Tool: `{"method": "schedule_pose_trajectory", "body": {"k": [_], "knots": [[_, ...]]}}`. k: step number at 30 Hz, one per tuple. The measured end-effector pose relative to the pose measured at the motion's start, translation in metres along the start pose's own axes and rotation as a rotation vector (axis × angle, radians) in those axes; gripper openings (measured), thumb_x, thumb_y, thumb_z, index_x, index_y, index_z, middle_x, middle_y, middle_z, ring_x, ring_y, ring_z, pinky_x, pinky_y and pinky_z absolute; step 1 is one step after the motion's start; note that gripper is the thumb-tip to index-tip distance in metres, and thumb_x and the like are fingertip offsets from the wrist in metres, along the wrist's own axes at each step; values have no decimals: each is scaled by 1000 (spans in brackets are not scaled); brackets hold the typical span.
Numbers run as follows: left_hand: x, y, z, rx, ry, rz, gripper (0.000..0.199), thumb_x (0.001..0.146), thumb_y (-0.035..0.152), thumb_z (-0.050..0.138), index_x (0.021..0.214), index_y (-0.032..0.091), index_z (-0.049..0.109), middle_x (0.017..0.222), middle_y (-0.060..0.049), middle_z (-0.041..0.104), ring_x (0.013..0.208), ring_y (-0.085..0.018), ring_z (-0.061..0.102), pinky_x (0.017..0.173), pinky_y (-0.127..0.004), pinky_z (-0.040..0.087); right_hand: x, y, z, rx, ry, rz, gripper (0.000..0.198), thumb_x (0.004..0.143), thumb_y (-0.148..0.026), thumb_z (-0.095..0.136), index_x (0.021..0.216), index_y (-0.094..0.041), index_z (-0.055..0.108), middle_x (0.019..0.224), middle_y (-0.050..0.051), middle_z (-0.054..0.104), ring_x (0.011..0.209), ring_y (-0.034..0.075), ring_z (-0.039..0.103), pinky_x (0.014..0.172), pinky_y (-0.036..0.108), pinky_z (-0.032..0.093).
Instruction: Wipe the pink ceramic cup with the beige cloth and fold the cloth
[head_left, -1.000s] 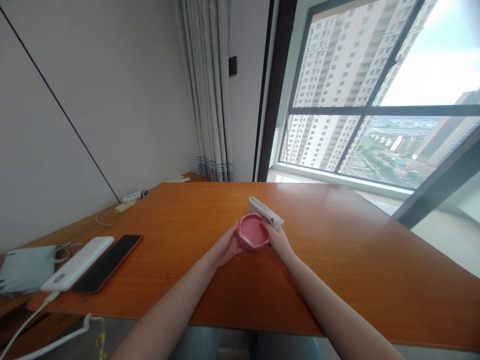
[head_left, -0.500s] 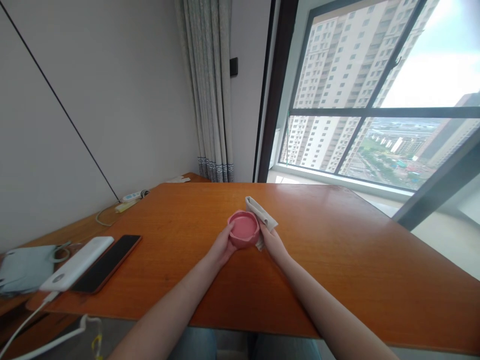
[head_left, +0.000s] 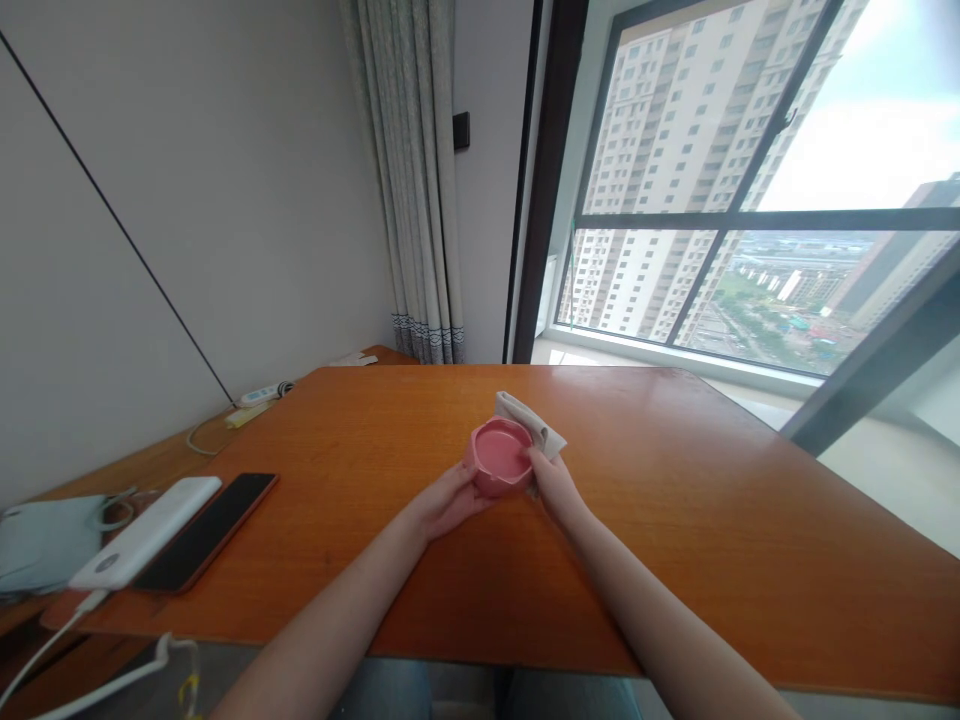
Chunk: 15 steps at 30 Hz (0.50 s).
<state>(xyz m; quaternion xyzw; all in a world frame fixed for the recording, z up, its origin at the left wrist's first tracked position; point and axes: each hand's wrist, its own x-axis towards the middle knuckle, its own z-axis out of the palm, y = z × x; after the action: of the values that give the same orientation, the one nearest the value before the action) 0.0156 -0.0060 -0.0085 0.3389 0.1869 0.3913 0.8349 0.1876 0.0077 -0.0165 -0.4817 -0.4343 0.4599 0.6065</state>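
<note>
A round pink dish (head_left: 501, 456) with a faceted, wavy rim is held above the table, its hollow facing me. My left hand (head_left: 451, 498) grips it from the lower left, fingers passing under its base. In my right hand (head_left: 556, 488) is a folded pale grey cloth (head_left: 534, 422), pressed against the dish's right side. The right thumb lies at the rim, and the cloth's lower part is mostly hidden behind the dish and fingers.
On the left of the wooden table (head_left: 675, 540) lie a black-screened phone (head_left: 206, 535) and a white power bank (head_left: 146, 533) with a cable. Beyond them sit a light grey pouch (head_left: 49, 545) and a power strip (head_left: 262, 395). A window (head_left: 720, 220) stands behind at right.
The dish has shifted slightly right. My left hand has slid lower, its thumb off the inner rim, while my right thumb has come onto the dish's right edge.
</note>
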Motion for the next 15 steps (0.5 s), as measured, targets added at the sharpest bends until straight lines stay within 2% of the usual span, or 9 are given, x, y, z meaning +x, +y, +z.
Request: {"method": "schedule_pose_trajectory", "body": {"k": [3, 6, 8, 11, 15], "knots": [[-4, 9, 2, 20, -39, -110, 60, 84, 54, 50, 128, 13, 52, 131, -17, 53, 119, -30, 51, 97, -42, 42, 6, -7, -8, 69, -41, 149, 40, 68, -28, 55, 105, -17, 65, 97, 5, 72, 99, 30, 63, 90, 43, 49], [-5, 13, 0, 97, 19, -167, 60, 86, 56, 45, 129, 16, 51, 127, -17, 57, 111, -30, 58, 87, -42, 48, 4, -12, -8, 78, -147, 222, 36, 67, -27, 61, 100, -16, 68, 91, 5, 73, 93, 29, 66, 86, 41, 51], [-5, 12, -3, 153, 89, -198, 56, 85, 52, 49, 128, 16, 52, 122, -17, 61, 102, -29, 62, 80, -41, 51, 3, -11, -6, 67, -184, 213, 35, 70, -33, 65, 101, -18, 69, 95, 6, 73, 96, 29, 65, 86, 41, 51], [-2, 9, -5, 171, 196, -200, 50, 83, 44, 55, 123, 13, 55, 115, -17, 64, 93, -27, 65, 75, -40, 53, 4, -3, -3, 99, -181, 149, 44, 76, -52, 60, 105, -20, 68, 105, 7, 71, 101, 29, 64, 88, 43, 51], [3, 9, -4, 25, 241, -38, 49, 84, 39, 56, 127, 15, 51, 121, -15, 62, 103, -27, 62, 85, -42, 51, 10, 9, -2, 134, -118, 35, 56, 78, -61, 53, 118, -22, 61, 118, 7, 66, 111, 28, 60, 96, 46, 47]]}}
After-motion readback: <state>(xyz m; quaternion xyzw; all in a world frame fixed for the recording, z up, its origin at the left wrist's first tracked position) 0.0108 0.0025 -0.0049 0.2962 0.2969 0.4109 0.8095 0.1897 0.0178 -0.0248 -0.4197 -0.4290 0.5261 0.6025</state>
